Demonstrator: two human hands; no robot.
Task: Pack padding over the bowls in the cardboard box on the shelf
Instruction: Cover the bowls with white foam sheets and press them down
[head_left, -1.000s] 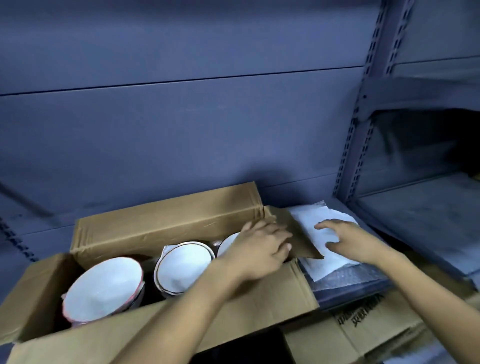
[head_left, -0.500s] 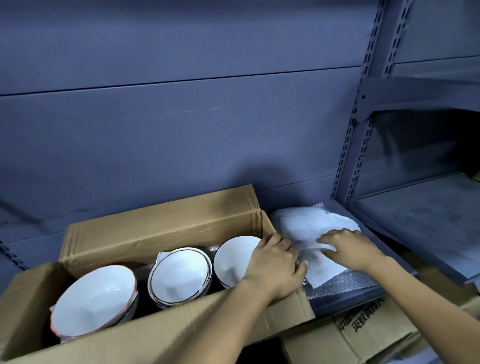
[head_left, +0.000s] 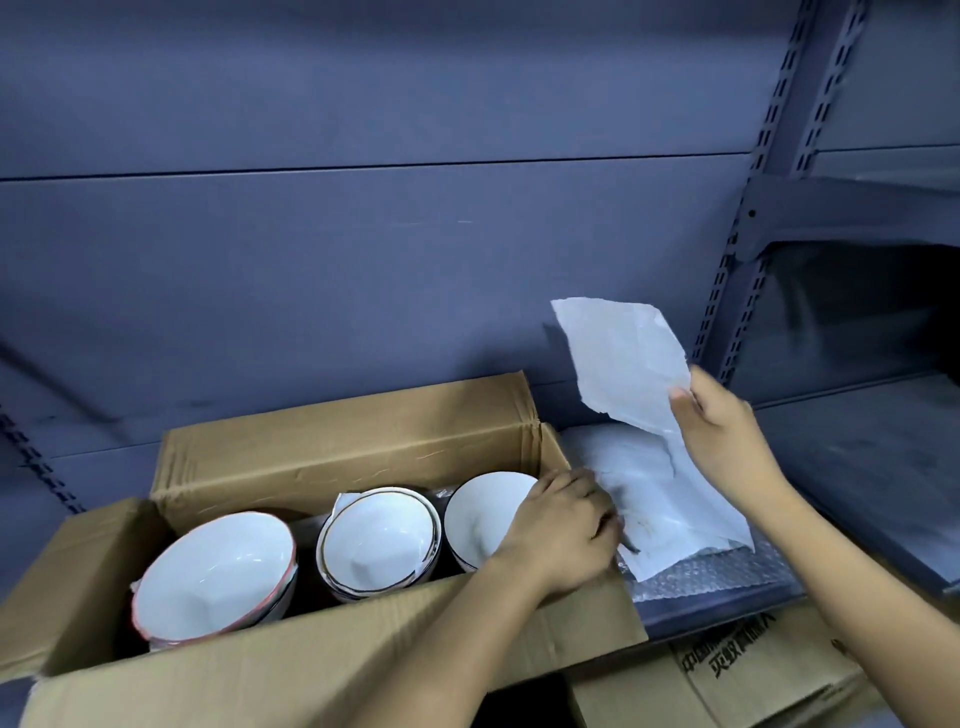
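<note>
Right fingers: the fingers (head_left: 684, 401) of our right hand (head_left: 727, 447) are clamped on the lower edge of a thin white padding sheet (head_left: 623, 358), thumb on its near face. We hold it upright, clear of the pile, probably so it comes away as a single sheet.
Left fingers: the fingers (head_left: 592, 488) of our left hand (head_left: 561, 530) bend over the right end of the open brown cardboard box (head_left: 337, 452). We cannot tell whether they grip anything; we judge the hand is there to steady the box and keep that end open.
Bowls: three stacks of white ceramic bowls (head_left: 379, 540) sit in a row inside the box, mouths up and uncovered, so no padding lies over them yet.
Padding supply: a pile of white sheets (head_left: 654, 493) lies on clear bubble wrap (head_left: 717, 571) just beside the box's right end, close to both hands.
Shelf: the grey-blue metal shelf (head_left: 727, 616) carries both box and pile.
Below: a flattened printed cardboard carton (head_left: 753, 660) lies under the shelf edge.
Next, as we judge: carry the sheet left and lay it over the bowl mouths.
</note>
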